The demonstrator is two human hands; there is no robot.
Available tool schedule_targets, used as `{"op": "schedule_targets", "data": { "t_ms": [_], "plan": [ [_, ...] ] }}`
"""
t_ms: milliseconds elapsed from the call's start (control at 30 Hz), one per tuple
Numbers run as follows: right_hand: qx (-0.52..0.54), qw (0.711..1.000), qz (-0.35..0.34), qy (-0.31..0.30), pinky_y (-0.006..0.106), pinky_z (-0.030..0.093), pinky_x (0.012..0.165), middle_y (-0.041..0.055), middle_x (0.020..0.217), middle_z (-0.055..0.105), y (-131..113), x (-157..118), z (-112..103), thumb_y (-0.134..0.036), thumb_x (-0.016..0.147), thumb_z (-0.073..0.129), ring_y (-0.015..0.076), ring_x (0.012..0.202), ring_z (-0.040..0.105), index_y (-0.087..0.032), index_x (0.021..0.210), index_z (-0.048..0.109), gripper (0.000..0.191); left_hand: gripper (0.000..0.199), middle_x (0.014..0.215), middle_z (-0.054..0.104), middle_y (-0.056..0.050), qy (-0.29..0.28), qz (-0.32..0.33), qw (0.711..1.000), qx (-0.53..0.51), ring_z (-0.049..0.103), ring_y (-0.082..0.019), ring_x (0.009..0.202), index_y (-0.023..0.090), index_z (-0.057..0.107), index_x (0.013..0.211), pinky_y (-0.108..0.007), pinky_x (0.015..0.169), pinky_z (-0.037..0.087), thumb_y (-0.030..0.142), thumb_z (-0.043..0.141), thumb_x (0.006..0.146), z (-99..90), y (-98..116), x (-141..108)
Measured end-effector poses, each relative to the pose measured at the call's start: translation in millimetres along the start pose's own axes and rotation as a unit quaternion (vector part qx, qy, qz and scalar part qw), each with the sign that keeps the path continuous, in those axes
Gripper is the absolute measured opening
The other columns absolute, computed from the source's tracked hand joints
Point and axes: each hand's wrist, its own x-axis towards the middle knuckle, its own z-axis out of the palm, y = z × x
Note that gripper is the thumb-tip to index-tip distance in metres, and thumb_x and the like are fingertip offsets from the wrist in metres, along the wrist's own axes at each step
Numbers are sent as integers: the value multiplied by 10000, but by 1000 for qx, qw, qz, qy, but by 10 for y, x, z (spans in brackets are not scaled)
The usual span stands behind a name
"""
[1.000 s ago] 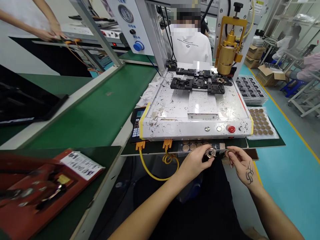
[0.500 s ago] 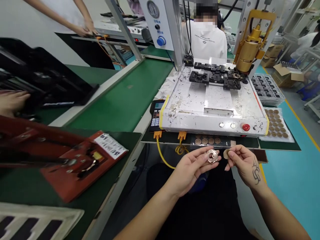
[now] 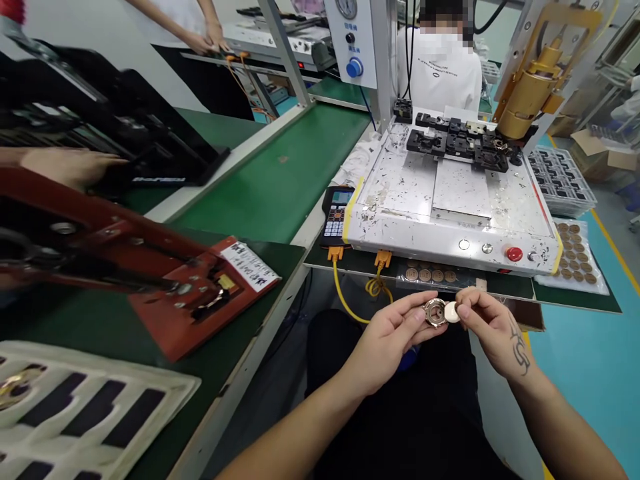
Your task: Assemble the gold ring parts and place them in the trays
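Note:
My left hand (image 3: 393,343) holds a round metal watch case (image 3: 435,312) between thumb and fingers, with its open ring facing up. Pinched in my right hand (image 3: 493,330) is a thin round disc (image 3: 452,312), whose pale, shiny face shows. The disc lies right beside the case's right rim and seems to overlap or touch it; I cannot tell which. Both hands are above my lap, just in front of the bench edge. Beyond them, a clear strip of brown round discs (image 3: 437,275) rests on the bench.
A white machine (image 3: 400,230) with a gold cylinder (image 3: 530,100) stands ahead. Brown discs on a sheet (image 3: 575,257) lie at right. To the left are a red press (image 3: 165,320), a cream tray (image 3: 185,390) and a green belt (image 3: 285,160). Other people's hands (image 3: 70,167) work at left.
My right hand has brought the disc left to the case, closing the gap between them. The disc has turned to show its pale face. The whole view has shifted leftward.

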Motion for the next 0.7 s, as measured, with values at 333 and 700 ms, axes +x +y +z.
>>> {"op": "schedule_targets", "data": {
  "t_ms": [333,700],
  "plan": [
    [-46,998,-33,-24,349,559,871,73,1133,674,-131,17,159,-460,1017,690,234,1004,651,-239,860,651,273,469,1318,790,-136,-11,35,999,21,748,-345,1247,194,777,1341,-529,1169,567,424,848,938,62,-23,-36],
    [-37,998,-42,-17,324,536,856,71,1139,659,-116,-22,167,-382,1029,682,217,1014,639,-222,865,631,235,407,1340,782,-125,-9,49,999,21,738,-318,1264,208,783,1322,-478,1154,581,402,821,966,106,-61,-73]
  ]
}}
